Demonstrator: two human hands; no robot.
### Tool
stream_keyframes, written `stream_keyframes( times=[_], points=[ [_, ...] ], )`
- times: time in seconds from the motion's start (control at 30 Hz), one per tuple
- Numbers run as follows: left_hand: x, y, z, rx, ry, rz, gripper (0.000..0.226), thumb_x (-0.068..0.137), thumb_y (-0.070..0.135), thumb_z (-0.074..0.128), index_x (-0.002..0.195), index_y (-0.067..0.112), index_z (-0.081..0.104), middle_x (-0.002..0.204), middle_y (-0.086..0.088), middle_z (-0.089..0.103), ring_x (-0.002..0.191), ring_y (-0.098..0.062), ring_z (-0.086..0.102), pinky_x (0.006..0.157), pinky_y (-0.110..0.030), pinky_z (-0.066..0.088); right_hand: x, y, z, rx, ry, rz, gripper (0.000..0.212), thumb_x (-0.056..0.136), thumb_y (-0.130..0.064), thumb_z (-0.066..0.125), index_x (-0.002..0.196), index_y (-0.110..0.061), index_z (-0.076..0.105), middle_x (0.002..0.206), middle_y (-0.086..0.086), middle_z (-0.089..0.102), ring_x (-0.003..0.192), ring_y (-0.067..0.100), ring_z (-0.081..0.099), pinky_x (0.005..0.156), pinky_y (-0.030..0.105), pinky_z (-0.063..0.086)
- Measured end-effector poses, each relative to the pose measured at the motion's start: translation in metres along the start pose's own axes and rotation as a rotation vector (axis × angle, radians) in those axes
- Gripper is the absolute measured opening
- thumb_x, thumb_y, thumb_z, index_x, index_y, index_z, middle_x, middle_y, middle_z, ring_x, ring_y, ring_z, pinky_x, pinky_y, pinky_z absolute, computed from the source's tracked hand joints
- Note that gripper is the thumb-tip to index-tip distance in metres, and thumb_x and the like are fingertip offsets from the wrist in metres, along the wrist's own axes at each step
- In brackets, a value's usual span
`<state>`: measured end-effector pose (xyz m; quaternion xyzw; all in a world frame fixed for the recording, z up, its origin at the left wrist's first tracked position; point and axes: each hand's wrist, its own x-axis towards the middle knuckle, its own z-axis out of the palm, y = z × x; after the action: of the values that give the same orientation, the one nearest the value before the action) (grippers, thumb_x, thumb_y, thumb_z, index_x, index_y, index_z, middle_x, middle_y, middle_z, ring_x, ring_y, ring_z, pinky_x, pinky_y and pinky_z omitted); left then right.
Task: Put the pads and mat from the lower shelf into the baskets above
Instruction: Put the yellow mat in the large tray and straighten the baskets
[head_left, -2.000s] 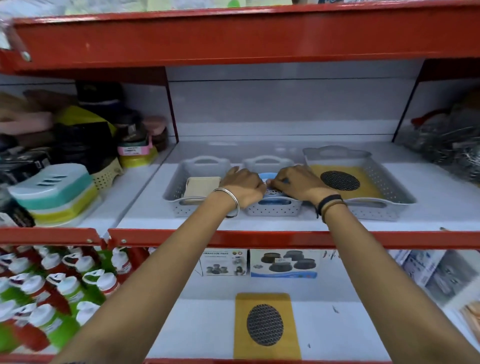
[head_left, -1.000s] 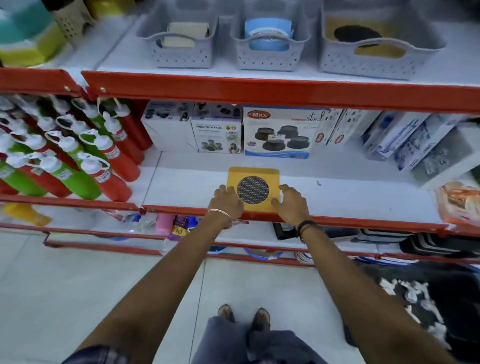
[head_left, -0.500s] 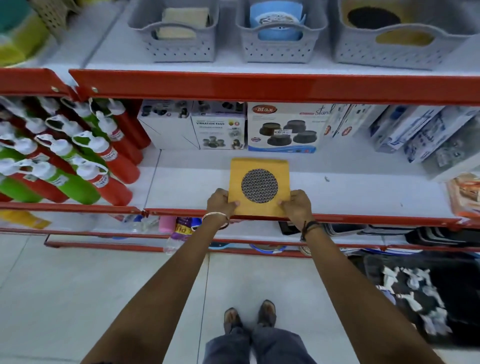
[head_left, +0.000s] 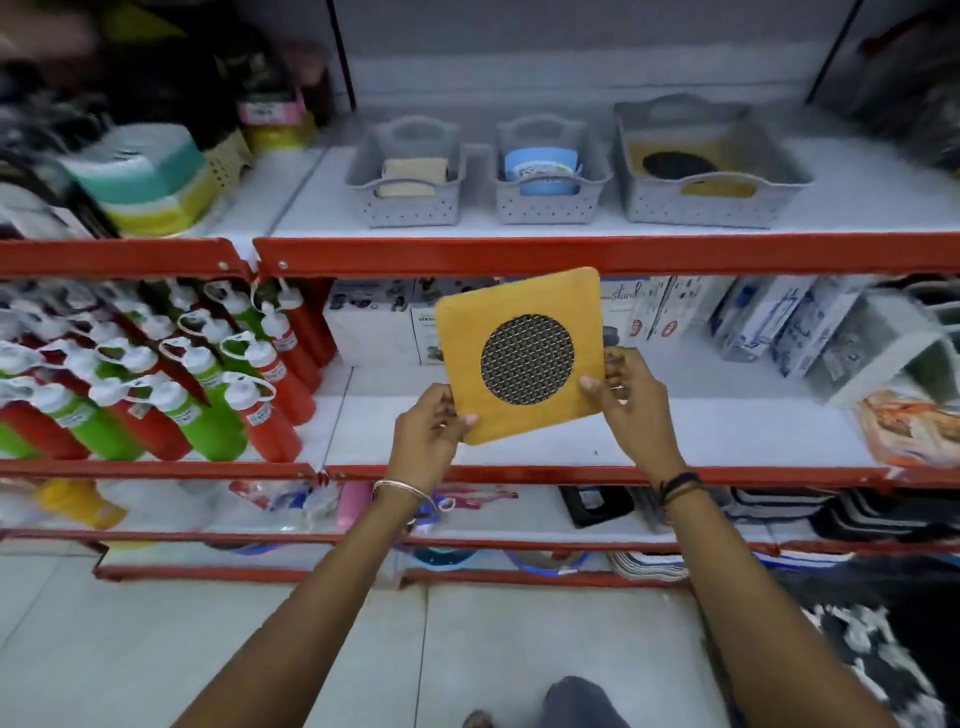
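Above the lower shelf (head_left: 597, 436), with my left hand (head_left: 428, 431) and right hand (head_left: 631, 397) pinching the mat (head_left: 519, 356) by opposite edges, I'd lift it level and drop it flat into the right basket (head_left: 701, 200).

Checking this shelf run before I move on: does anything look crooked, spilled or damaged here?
Nothing looks spilled or damaged. Only the yellow mat sits askew, and that is because both hands, left and right, hold it tilted in the air. The three grey baskets stand straight.
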<state>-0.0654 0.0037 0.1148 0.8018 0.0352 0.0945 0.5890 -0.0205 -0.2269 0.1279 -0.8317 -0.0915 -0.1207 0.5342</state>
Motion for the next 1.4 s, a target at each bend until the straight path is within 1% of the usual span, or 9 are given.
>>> stream_keyframes(
  times=[0.17, 0.3, 0.47, 0.6, 0.73, 0.83, 1.0, 1.17, 1.4],
  points=[
    [0.013, 0.078, -0.008, -0.054, 0.037, 0.188, 0.023, 0.076, 0.024, 0.065, 0.086, 0.044, 0.059, 0.083, -0.010, 0.069, 0.077, -0.014, 0.064, 0.067, -0.034, 0.056, 0.031, -0.042, -0.031, 0.000, 0.172, -0.163, 0.034, 0.087, -0.026, 0.061, 0.118, -0.013, 0.056, 0.084, -0.011, 0.056, 0.076, 0.000, 0.054, 0.060, 0.004, 0.043],
    [0.041, 0.133, 0.002, -0.059, 0.020, 0.278, 0.028, 0.083, 0.009, 0.063, 0.094, 0.035, 0.061, 0.088, -0.020, 0.069, 0.080, -0.030, 0.066, 0.071, -0.045, 0.056, 0.066, -0.068, -0.062, 0.045, 0.306, -0.222, 0.032, 0.087, -0.022, 0.063, 0.117, -0.012, 0.059, 0.084, -0.018, 0.057, 0.071, -0.012, 0.054, 0.062, 0.004, 0.043],
    [0.097, 0.192, 0.039, -0.120, -0.012, 0.326, 0.031, 0.086, 0.002, 0.060, 0.110, 0.023, 0.059, 0.084, -0.006, 0.061, 0.070, -0.013, 0.059, 0.067, -0.028, 0.053, 0.121, -0.077, -0.105, 0.066, 0.470, -0.236, 0.026, 0.086, -0.022, 0.065, 0.110, -0.012, 0.061, 0.080, -0.019, 0.058, 0.066, -0.014, 0.054, 0.062, 0.004, 0.044],
    [0.153, 0.225, 0.079, -0.033, 0.017, 0.271, 0.055, 0.082, 0.011, 0.067, 0.133, 0.020, 0.048, 0.122, -0.011, 0.055, 0.084, -0.021, 0.062, 0.082, -0.039, 0.055, 0.170, -0.071, -0.140, 0.015, 0.565, -0.185, 0.020, 0.089, -0.021, 0.059, 0.100, -0.006, 0.064, 0.076, 0.001, 0.063, 0.065, 0.002, 0.057, 0.064, 0.013, 0.047],
    [0.199, 0.247, 0.123, 0.114, -0.122, 0.246, 0.046, 0.077, 0.020, 0.074, 0.119, 0.007, 0.061, 0.116, -0.017, 0.066, 0.105, -0.029, 0.063, 0.095, -0.037, 0.051, 0.221, -0.057, -0.177, -0.134, 0.620, -0.096, 0.019, 0.087, -0.013, 0.051, 0.082, -0.005, 0.068, 0.076, 0.021, 0.066, 0.073, 0.029, 0.058, 0.066, 0.032, 0.042],
    [0.218, 0.249, 0.146, 0.243, -0.184, 0.230, 0.036, 0.082, 0.025, 0.071, 0.113, 0.007, 0.066, 0.117, -0.010, 0.067, 0.109, -0.023, 0.061, 0.090, -0.023, 0.043, 0.246, -0.037, -0.194, -0.166, 0.536, -0.079, 0.026, 0.085, -0.018, 0.045, 0.059, -0.014, 0.049, 0.059, 0.007, 0.049, 0.062, 0.021, 0.044, 0.061, 0.030, 0.031],
    [0.242, 0.238, 0.165, 0.678, -0.231, 0.196, 0.030, 0.088, 0.023, 0.062, 0.116, 0.013, 0.067, 0.128, -0.016, 0.057, 0.117, -0.033, 0.053, 0.101, -0.033, 0.041, 0.267, -0.015, -0.196, -0.552, 0.238, 0.018, 0.042, 0.094, -0.025, 0.041, 0.057, -0.007, 0.044, 0.067, 0.023, 0.054, 0.067, 0.034, 0.050, 0.060, 0.028, 0.025],
    [0.262, 0.228, 0.171, 0.988, -0.294, 0.276, 0.027, 0.084, 0.031, 0.066, 0.110, 0.025, 0.070, 0.130, -0.012, 0.051, 0.124, -0.037, 0.040, 0.109, -0.042, 0.034, 0.278, -0.019, -0.191, -0.982, -0.022, 0.092, 0.056, 0.089, -0.061, 0.036, 0.111, -0.020, 0.066, 0.123, 0.025, 0.055, 0.125, 0.042, 0.038, 0.101, 0.044, 0.032],
    [0.277, 0.228, 0.184, 1.112, -0.512, 0.324, 0.038, 0.087, 0.029, 0.058, 0.125, 0.027, 0.057, 0.134, -0.010, 0.057, 0.127, -0.035, 0.043, 0.108, -0.038, 0.032, 0.295, -0.013, -0.173, -1.213, -0.365, -0.022, 0.066, 0.077, -0.070, 0.049, 0.130, -0.031, 0.052, 0.149, 0.010, 0.033, 0.134, 0.033, 0.031, 0.111, 0.045, 0.021]
  ],
)
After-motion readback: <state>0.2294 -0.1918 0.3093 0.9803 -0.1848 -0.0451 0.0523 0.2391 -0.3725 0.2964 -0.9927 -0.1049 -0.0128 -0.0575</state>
